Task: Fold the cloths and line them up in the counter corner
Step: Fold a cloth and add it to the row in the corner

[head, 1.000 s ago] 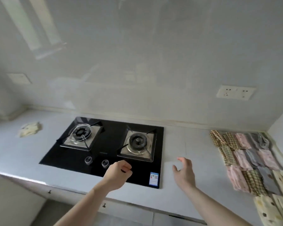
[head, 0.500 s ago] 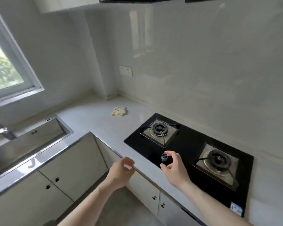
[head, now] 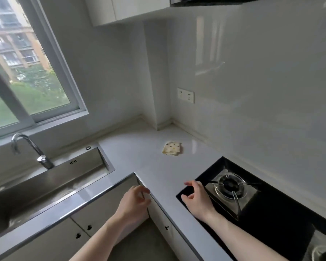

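Both forearms reach forward, the left hand (head: 135,201) and right hand (head: 197,199) loosely curled, fingers holding nothing.

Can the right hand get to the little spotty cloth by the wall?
Probably yes. The right hand holds nothing, and only bare counter lies between it and the spotty cloth. It is farther back, so the arm must stretch forward.

Cream dotted cloth (head: 172,148); folded, flat on counter (head: 143,147)

Both forearms are bare, with no sleeves showing. The left hand (head: 135,203) and right hand (head: 198,199) wear no gloves, rings or watch.
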Demonstrator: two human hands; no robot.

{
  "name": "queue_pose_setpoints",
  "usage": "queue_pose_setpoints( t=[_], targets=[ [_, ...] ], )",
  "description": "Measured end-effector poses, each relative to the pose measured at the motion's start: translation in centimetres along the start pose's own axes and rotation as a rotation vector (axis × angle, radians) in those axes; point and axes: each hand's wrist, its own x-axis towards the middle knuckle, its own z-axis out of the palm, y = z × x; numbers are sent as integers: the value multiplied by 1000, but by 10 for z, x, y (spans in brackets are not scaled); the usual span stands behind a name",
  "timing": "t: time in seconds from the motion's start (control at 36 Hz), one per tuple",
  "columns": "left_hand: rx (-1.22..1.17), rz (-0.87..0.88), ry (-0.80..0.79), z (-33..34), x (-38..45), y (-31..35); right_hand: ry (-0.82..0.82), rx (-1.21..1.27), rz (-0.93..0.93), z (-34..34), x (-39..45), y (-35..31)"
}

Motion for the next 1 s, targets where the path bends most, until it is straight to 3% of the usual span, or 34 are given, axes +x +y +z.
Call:
queue_pose_setpoints(
  t=[0.31, 0.47, 0.75, 1.0],
  targets=[
    [107, -15, -129, -4, 132, -27, -45, -78, 8, 11, 103, -14],
    [226, -5, -266, 9, 234, -36, 31, -77, 104, 6, 141, -6],
    [503, 182, -471, 33, 415, -42, 234, -88, 319, 29, 217, -16],
    [615, 314, -635, 65, 519, -54, 380, -37, 458, 65, 240, -44]
  ],
)
